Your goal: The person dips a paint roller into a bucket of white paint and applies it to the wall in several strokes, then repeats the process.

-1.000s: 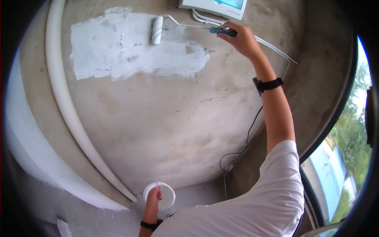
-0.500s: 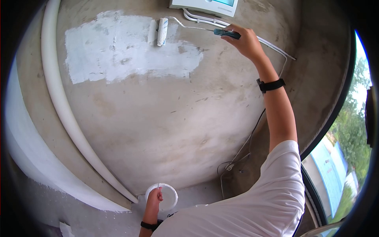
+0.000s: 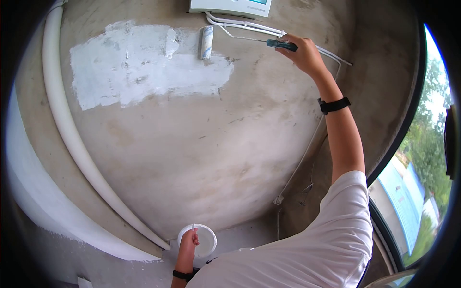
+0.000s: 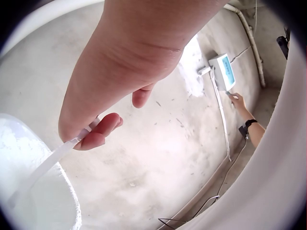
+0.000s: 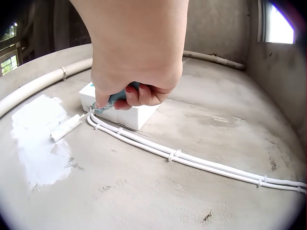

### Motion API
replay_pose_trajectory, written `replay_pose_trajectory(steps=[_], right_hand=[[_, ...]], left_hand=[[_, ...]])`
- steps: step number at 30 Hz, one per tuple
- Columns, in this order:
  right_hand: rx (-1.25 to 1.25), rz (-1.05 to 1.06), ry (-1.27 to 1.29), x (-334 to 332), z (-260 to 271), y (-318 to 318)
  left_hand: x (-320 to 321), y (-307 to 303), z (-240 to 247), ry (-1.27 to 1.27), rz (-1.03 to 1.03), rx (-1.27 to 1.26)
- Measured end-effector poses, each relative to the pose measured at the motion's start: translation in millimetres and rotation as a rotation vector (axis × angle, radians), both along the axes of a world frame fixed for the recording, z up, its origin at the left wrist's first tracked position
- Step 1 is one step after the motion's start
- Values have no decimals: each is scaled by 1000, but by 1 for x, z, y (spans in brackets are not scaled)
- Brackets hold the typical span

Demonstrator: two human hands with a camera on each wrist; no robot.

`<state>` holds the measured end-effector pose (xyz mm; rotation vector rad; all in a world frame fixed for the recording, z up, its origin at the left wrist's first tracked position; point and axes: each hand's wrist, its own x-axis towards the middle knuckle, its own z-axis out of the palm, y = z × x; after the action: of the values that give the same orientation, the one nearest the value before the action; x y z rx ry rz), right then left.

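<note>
My right hand (image 3: 306,54) grips the dark teal handle of a paint roller (image 3: 207,43). Its white sleeve lies against the wall at the upper right part of a white painted patch (image 3: 144,72). In the right wrist view, fingers and thumb wrap the handle (image 5: 115,98), and the roller sleeve (image 5: 66,128) shows at the edge of the white paint. Low down, my left hand (image 3: 188,241) holds a white bucket (image 3: 211,249) by its handle. The left wrist view shows curled fingers round that translucent bucket handle (image 4: 48,163), with the bucket rim (image 4: 72,191) below.
A white electrical box (image 3: 230,6) is fixed above the roller, and white conduits (image 3: 249,28) run right from it past my right hand. A thick white pipe (image 3: 67,120) descends on the left. Thin cables (image 3: 300,177) hang near the corner; a window (image 3: 422,158) is at right.
The roller in my right hand has moved right along the wall toward the patch's right end. A thicker paint mark shows to its left. The view has shifted slightly; my left hand still holds the bucket.
</note>
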<state>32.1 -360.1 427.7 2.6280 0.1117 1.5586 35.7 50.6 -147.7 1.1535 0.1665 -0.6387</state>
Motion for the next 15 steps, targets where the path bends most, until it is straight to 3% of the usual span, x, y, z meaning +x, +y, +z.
replay_pose_trajectory(steps=[15], right_hand=[[-24,1,-8,-15,-14,-31]], left_hand=[[-12,6,-1,-12,-12,-3]])
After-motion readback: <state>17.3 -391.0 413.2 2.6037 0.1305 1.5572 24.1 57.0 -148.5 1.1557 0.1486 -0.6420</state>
